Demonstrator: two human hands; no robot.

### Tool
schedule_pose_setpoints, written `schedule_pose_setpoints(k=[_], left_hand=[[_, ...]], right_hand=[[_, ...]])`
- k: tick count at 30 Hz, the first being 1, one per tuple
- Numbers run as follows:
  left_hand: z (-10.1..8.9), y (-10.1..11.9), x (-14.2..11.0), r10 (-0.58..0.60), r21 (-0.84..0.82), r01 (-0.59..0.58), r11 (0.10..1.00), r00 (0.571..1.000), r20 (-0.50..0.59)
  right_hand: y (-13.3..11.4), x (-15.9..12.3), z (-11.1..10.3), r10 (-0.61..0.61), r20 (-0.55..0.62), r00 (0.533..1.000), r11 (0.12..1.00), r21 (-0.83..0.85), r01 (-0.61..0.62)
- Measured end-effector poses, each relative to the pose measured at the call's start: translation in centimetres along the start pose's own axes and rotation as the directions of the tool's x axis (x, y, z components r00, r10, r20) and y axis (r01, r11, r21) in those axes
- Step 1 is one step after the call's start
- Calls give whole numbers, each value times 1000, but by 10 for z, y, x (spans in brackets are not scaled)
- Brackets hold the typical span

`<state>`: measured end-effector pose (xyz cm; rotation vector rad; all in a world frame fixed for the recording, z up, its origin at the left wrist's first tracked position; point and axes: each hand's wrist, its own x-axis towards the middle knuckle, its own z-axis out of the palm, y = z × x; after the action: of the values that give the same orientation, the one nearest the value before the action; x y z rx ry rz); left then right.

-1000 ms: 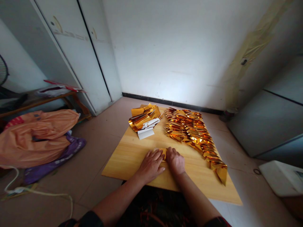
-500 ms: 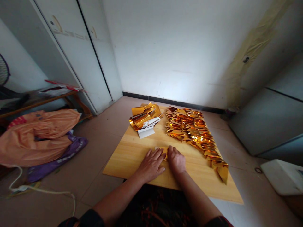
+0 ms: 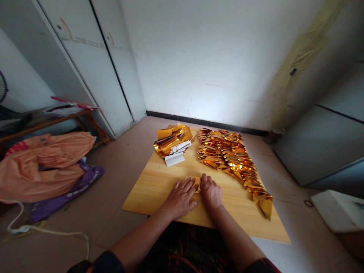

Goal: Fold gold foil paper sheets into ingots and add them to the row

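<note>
My left hand [image 3: 181, 198] lies palm down with its fingers out, flat across a small piece of gold foil paper [image 3: 198, 183] on the wooden board [image 3: 153, 189]. At the paper's right edge is my right hand [image 3: 211, 192], its fingers curled and pressed together on that edge. Most of the paper is covered by the hands, so its folds cannot be made out. Beyond the left hand lies a loose heap of gold foil sheets [image 3: 170, 144], with folded white paper [image 3: 174, 159] at its near side.
Rows of folded gold foil pieces [image 3: 236, 159] run down the board's right side. An orange bag [image 3: 45, 163], a purple bag [image 3: 68, 191] and a white cord [image 3: 57, 229] are on the left. A white box [image 3: 338, 210] stands at right; a cabinet [image 3: 85, 57] is behind.
The view has shifted slightly. Both hands stay in nearly the same place on the foil paper.
</note>
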<state>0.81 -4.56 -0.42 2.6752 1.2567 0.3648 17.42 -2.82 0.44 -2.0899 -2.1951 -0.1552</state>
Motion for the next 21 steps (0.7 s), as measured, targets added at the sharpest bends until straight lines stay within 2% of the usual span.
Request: schedule_pose_setpoints(k=[3,7,13,17,21], left_hand=[[-2,-1,-1,17,5,-17,1000,1000,19],[-5,-3,-2,34,22,-35,999,998,49],[-3,-7,-1,53,8,-53,999,997,63],[-4,-8,-1,43,1,-43,999,996,75],[-10,-4,6,1,-34,0,999,1000,26]], right_hand=[[6,-2,-4,54,-43,998,998,43,-53],[20,-5,-8,43,-28,999,981,193,-37],[32,-7,-5,65,-78,995,843,537,-13],[24,-12,-4,-9,-111,994,860,506,64],[18,-18,-6,-7,-99,995,886,462,52]])
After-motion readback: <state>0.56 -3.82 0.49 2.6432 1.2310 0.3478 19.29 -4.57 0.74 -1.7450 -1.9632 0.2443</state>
